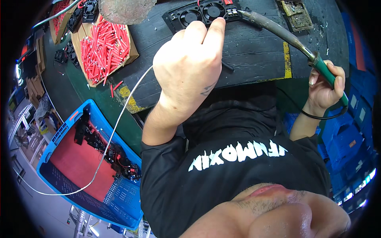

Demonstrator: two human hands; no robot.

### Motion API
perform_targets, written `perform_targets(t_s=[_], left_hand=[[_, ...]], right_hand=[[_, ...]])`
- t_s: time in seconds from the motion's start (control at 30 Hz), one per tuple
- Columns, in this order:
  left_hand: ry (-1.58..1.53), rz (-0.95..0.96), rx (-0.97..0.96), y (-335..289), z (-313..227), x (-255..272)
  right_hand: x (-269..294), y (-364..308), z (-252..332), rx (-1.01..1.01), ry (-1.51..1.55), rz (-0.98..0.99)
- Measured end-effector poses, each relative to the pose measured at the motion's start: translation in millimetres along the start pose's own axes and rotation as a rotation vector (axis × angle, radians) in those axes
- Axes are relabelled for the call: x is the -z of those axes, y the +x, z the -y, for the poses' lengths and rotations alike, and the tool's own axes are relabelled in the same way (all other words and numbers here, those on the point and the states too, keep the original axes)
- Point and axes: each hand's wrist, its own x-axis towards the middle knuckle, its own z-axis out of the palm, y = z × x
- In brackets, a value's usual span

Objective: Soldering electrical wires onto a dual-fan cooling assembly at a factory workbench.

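My left hand (188, 65) is closed, with its fingertips against the edge of a black twin-fan unit (190, 18) on the dark bench. A thin pale solder wire (135, 88) runs up from the lower left into this hand; the grip itself is hidden behind the knuckles. My right hand (326, 88) is wrapped round the green handle of a soldering iron (278, 31). Its metal shaft slants up and left, and the tip is at the right end of the fan unit, by some small silvery contacts. Beside those contacts is a small red part (228, 2).
A cardboard box (133, 45) of red-sleeved pieces stands left, with black fans (90, 10) behind it. A blue crate (45, 152) holding black parts is lower left. A crusted tray (297, 18) sits far right on the bench. Blue bins (343, 139) stand at right.
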Motion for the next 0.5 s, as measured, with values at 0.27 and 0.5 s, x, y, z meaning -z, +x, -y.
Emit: perform_targets(t_s=[0.27, 0.5], left_hand=[[0.002, -0.001, 0.016, -1.3, -0.6, 3.8], [0.017, 0.038, 0.003, 1.9, -7.6, 5.9]], right_hand=[[-2.6, 1.7, -9.5, -0.031, 0.022, 0.000], [1.2, 0.9, -10.6, -0.052, -0.032, 0.024]])
